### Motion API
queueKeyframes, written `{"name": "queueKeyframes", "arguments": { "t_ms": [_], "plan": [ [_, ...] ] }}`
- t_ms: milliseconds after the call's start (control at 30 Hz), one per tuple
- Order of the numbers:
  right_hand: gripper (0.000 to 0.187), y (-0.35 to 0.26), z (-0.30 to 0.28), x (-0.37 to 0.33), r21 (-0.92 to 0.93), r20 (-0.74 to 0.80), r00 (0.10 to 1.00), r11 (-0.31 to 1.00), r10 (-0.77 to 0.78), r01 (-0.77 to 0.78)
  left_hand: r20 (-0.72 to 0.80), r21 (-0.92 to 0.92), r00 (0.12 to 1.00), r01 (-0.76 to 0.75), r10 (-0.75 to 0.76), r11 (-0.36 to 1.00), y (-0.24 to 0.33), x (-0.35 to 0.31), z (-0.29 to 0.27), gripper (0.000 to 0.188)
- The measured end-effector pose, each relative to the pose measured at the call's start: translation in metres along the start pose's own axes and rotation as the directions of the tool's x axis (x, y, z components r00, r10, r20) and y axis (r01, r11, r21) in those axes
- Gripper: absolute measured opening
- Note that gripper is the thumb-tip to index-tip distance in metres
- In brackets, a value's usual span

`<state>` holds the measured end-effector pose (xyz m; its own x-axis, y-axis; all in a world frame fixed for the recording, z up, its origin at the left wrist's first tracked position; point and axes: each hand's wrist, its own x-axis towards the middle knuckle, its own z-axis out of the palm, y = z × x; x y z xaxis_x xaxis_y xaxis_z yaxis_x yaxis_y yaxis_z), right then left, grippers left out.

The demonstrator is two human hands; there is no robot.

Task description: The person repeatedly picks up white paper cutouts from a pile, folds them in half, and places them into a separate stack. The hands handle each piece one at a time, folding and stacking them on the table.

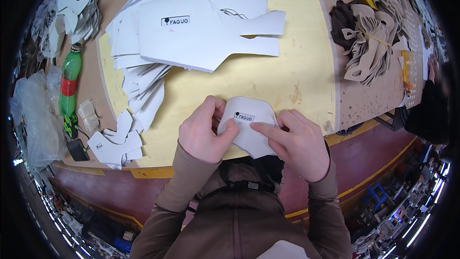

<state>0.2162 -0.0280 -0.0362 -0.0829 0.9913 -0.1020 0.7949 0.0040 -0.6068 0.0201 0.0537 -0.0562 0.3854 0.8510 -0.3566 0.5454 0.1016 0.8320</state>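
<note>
My left hand (203,132) and right hand (297,144) meet at the near edge of the mat (306,67), both on one small cutout (249,127) that lies between them. Beyond it, toward the far left of the mat, sits a big pile of cutouts (191,24), spilling down its left edge. A smaller heap (115,146) lies left of my left hand, at the mat's near corner. Further left on the table (362,100) a bottle (69,84) lies lengthwise, with plastic bags (33,115) beyond it. Right of the mat, far side, rests a bundle of pieces (369,43).
</note>
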Motion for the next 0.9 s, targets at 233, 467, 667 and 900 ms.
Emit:
{"name": "queueKeyframes", "arguments": {
  "t_ms": [233, 467, 667, 900],
  "plan": [
    [0.042, 0.001, 0.001, 0.000, 0.016, -0.009, 1.000, 1.000, -0.001, 0.001, 0.039, 0.081, 0.999, -0.008, 0.005, 0.997, 0.003, 0.004, -0.004, 0.022],
    [0.043, 0.003, 0.001, 0.000, 0.051, 0.003, 1.000, 0.999, -0.010, 0.010, 0.069, 0.149, 0.997, 0.021, -0.032, 0.989, 0.007, 0.008, -0.009, 0.023],
    [0.044, 0.006, 0.001, 0.000, 0.083, 0.022, 1.000, 0.997, -0.008, 0.006, 0.084, 0.075, 0.995, 0.037, -0.043, 0.996, 0.000, 0.010, -0.010, 0.026],
    [0.043, 0.006, 0.000, 0.000, 0.072, 0.026, 1.000, 0.997, -0.006, 0.004, 0.027, 0.114, 0.990, 0.134, -0.137, 0.984, 0.006, 0.000, -0.005, 0.048]
  ]
}}
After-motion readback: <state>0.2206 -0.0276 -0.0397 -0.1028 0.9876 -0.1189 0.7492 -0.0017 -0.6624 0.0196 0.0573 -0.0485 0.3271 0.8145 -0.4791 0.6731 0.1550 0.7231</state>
